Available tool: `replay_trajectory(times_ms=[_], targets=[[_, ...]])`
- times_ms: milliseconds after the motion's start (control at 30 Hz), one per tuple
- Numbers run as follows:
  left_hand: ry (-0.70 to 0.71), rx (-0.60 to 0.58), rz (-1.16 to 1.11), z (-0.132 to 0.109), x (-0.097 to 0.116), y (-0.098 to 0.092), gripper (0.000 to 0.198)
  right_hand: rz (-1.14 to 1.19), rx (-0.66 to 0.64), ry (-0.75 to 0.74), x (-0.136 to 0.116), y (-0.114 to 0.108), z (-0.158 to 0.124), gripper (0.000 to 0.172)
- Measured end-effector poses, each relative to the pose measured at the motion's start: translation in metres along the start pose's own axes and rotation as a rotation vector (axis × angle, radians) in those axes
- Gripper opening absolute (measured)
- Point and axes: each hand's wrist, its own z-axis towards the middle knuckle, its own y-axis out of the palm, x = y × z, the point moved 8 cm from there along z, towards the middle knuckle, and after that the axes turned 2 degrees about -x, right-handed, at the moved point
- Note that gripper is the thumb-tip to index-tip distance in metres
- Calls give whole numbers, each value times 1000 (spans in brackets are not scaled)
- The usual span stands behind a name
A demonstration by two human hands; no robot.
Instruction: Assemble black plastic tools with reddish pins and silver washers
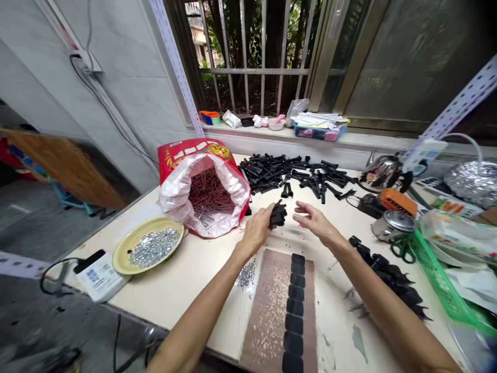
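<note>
A bunch of black plastic pieces [278, 214] is gripped in my left hand [259, 227], raised over the middle of the table. My right hand [311, 219] is just to the right, fingers apart and holding nothing. Beyond both hands spreads a pile of long black plastic pieces [267, 173], with a few lying apart from it. Nearer to me is a brown board [267, 311] bearing a row of black square-topped pieces [296, 293]. More black pieces [392, 274] lie in a row beside my right forearm.
At the left are an open red-and-white sack [182, 197] of reddish-brown nails or rods and a yellow dish [126, 254] of small silvery parts. Loose silvery bits [246, 277] lie left of the board. A metal pot [393, 226], scissors [404, 250] and a green basket [438, 285] stand right.
</note>
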Motion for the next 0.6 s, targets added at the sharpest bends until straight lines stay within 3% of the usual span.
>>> replay_trajectory(times_ms=[67, 133, 267, 400, 467, 533, 600], targets=[[37, -94, 155, 12, 15, 31, 64, -19, 108, 47, 16, -36, -7, 66], [80, -143, 273, 20, 24, 57, 59, 10, 117, 91, 32, -55, -18, 60], [144, -102, 375, 30, 28, 79, 58, 80, 163, 190, 64, -73, -42, 52], [219, 2, 405, 35, 36, 62, 65, 150, 347, 175, 75, -93, -51, 48], [257, 63, 396, 30, 51, 44, 64, 217, 361, 147, 70, -91, -50, 43], [314, 128, 359, 17, 75, 27, 61, 315, 235, 171, 63, -72, -47, 38], [404, 178, 305, -4, 106, 14, 58, 396, 35, 211, 55, -39, -50, 36]])
